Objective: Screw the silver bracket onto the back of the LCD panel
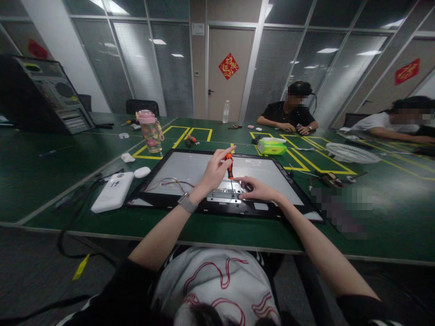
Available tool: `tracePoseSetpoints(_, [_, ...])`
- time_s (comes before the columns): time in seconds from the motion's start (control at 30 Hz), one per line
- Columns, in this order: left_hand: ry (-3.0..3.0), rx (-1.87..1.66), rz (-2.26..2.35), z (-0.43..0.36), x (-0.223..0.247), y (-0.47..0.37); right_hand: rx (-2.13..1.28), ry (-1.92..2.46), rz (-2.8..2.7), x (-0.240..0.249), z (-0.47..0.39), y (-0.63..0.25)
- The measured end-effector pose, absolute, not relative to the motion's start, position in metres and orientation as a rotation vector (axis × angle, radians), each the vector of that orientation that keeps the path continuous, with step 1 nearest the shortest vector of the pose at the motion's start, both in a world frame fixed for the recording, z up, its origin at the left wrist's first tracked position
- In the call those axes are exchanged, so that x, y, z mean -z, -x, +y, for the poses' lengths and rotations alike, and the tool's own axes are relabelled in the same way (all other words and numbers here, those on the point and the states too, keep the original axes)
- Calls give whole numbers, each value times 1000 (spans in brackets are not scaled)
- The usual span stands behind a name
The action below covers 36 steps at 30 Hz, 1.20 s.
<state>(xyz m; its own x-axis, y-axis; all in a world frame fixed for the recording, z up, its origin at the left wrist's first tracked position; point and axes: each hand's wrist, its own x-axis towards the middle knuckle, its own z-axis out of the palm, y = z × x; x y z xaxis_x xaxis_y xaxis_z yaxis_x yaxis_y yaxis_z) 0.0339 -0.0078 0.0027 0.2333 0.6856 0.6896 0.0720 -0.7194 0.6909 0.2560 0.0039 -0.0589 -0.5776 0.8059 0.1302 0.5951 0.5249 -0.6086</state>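
Note:
A screwdriver (pixel 230 166) with an orange and black handle stands nearly upright, its tip on a silver metal bracket (pixel 222 199). My left hand (pixel 216 171) is closed at the handle, with one finger stretched past its top. On the other side of the shaft, my right hand (pixel 255 189) has thumb and forefinger apart. Its forefinger is close to the lower handle, and its thumb is by the bracket; whether they touch is too small to tell. Beneath both hands lies a flat display panel (pixel 180 166) with a black frame, with thin wires (pixel 170 182) left of the bracket.
Left of the panel are a white power bank (pixel 113 192) and a white oval object (pixel 142 172). Behind stand a pink-lidded bottle (pixel 149 131), a green tissue pack (pixel 272 146) and a water bottle (pixel 226 112). A white fan grille (pixel 352 153) lies right; two people sit across.

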Motion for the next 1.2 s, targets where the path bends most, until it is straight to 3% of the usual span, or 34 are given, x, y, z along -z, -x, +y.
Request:
tracePoseSetpoints(0.23, [-2099, -1592, 790, -9, -4, -31, -729, 1159, -2356, 57, 2, -255])
tracePoseSetpoints(0.43, [-2040, -1318, 592, -11, -4, -31, -726, 1164, -2358, 59, 3, -257])
tracePoseSetpoints(0.6, [-2180, -1491, 761, -12, -2, -32, -713, 1152, -2364, 62, 6, -258])
tracePoseSetpoints(0.77, [-2189, -1323, 599, -8, 3, -34, -712, 1138, -2364, 63, 6, -258])
tracePoseSetpoints(1.2, [-2197, -1358, 655, -6, 4, -34, -718, 1134, -2359, 64, 7, -258])
